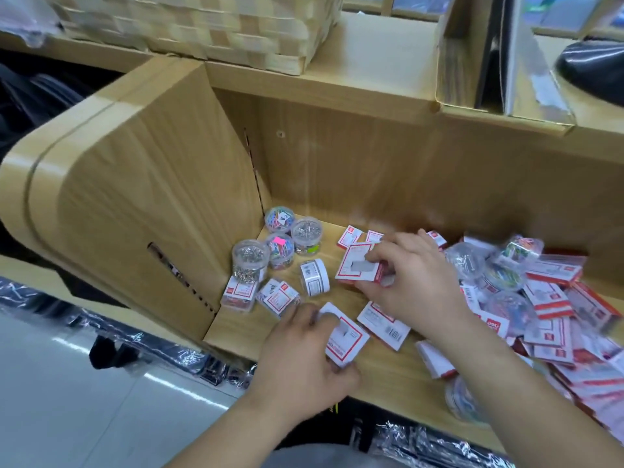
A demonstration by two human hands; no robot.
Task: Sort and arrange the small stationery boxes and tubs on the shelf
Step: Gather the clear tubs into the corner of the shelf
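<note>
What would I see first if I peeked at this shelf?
Two hands at work: the left hand grips the nearer box at the front of the shelf, the right hand pinches the farther box. A messy heap of boxes fills the right side, and clear tubs of clips stand in the left corner.

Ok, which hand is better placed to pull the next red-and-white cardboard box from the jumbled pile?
Probably right: the right hand borders the jumbled pile, though it pinches a red-and-white box. The left hand sits farther off.
</note>
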